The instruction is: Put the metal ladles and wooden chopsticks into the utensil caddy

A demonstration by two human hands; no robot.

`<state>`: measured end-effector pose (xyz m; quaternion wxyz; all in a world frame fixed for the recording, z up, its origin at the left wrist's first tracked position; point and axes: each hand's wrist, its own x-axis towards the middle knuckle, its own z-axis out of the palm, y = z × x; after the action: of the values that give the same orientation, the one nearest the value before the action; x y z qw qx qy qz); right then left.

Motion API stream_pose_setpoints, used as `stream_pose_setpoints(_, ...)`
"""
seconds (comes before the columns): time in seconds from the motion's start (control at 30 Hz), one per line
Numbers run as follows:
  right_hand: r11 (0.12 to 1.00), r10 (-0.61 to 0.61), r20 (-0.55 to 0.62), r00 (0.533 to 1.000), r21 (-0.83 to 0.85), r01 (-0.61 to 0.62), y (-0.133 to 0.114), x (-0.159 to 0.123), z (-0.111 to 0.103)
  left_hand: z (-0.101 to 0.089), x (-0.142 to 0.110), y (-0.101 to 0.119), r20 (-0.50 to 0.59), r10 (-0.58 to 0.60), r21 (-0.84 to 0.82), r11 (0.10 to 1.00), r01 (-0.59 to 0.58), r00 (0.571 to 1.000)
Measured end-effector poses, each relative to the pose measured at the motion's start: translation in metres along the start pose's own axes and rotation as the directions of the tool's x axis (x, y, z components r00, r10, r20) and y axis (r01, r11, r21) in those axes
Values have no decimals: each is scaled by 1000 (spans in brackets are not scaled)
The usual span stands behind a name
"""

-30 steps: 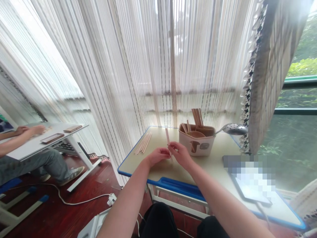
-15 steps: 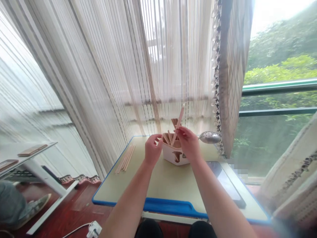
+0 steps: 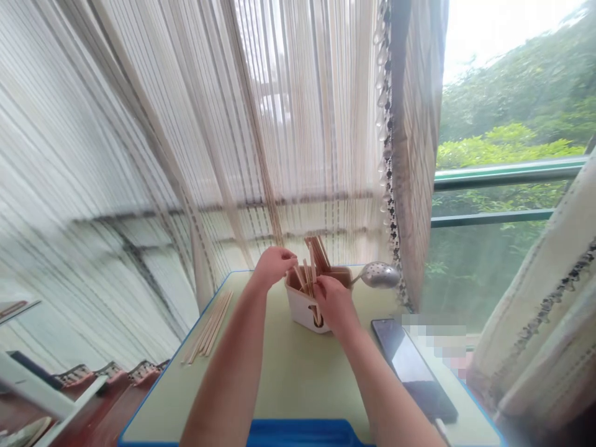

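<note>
A white utensil holder (image 3: 302,307) with wooden sticks in it stands on the pale green table (image 3: 288,379). My right hand (image 3: 333,304) is closed on a wooden stick (image 3: 313,273) that points down into the holder's front compartment. My left hand (image 3: 274,266) hovers at the holder's left rim with fingers curled; whether it holds anything is not visible. More sticks (image 3: 318,251) stand upright at the back of the holder.
A bundle of loose wooden sticks (image 3: 208,327) lies near the table's left edge. A metal skimmer ladle (image 3: 379,275) juts from the holder to the right. A dark phone (image 3: 413,367) lies at the right. Striped curtains hang behind; a window is at the right.
My right hand has lowered the stick from above the holder down into it. My left hand rose to the holder's rim. The view has swung right, and the neighbouring table and person are out of sight.
</note>
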<state>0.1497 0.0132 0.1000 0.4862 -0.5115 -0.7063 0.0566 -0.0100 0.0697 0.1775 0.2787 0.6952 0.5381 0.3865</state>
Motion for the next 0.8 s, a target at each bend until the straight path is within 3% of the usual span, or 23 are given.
stream_pose_setpoints(0.17, 996, -60, -77, 995, -74, 54, 6, -7, 10, -10, 5, 4, 67, 3, -28, 1000, -1, 998)
stream_pose_setpoints(0.33, 981, -98, -85, 992, -176, 82, -2, -14, 15, -5, 5, 3, 145, 35, -42, 999, -29, 989)
stream_pose_setpoints(0.6, 985, -69, -152, 986, -169, 42, -3, -17, 18, -2, 3, 8, 172, -74, -191, 976, 107, 982)
stream_pose_setpoints(0.8, 989, -63, -129, 990, -140, 45, -4, -17, 17, -2, 0, 13, 232, -63, -221, 968, 115, 971)
